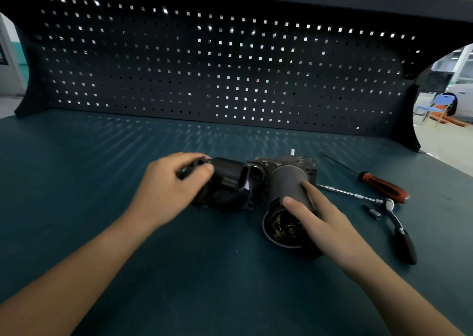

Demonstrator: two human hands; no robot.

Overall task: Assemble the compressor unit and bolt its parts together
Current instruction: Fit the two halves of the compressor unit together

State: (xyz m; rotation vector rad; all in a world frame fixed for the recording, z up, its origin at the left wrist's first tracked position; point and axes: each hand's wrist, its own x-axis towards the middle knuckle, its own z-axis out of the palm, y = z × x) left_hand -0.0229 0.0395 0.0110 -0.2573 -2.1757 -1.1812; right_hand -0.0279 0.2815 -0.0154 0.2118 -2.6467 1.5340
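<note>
Dark pegboard (230, 67) backs the teal tabletop (102, 156). Midway between its near and far edges lies the compressor unit (298, 162). The left hand (169, 184) curls round the end of its black housing (230, 182). The right hand (325, 223) rests straight-fingered on the grey motor (286, 179). Toward the right edge lie a screwdriver (384, 186), ratchet wrench (399, 230) and socket (376, 214).

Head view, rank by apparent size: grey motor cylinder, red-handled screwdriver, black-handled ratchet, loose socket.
1. grey motor cylinder: clearly the biggest.
2-3. red-handled screwdriver and black-handled ratchet: similar length, and the ratchet lies nearer the camera, so I won't rank them.
4. loose socket: smallest.
</note>
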